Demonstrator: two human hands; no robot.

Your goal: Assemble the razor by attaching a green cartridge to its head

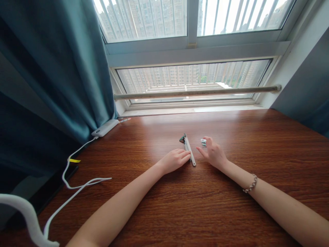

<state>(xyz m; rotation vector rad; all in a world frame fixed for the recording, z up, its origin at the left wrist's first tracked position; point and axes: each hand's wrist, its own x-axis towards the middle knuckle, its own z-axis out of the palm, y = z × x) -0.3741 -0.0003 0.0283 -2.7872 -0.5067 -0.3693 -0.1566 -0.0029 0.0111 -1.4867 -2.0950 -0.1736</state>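
Observation:
My left hand (177, 160) rests on the table with its fingers closed over the lower handle of a razor (185, 144). The razor's dark, greenish head points away from me and to the left. Close along its right side lies a slim whitish stick (190, 151) with a small hole at its near end; my left fingertips reach its edge. Further right, my right hand (214, 152) has thumb and fingers apart. By its index finger is a small clear and silvery piece (203, 142), perhaps a blade cartridge; whether the finger touches it I cannot tell.
The brown wooden table (159, 206) reaches to the window sill. At the left back lies a white power strip (105, 128) by the blue curtain (84, 79), its white cable (67, 168) looping forward. A white curved tube (23, 209) stands at the lower left.

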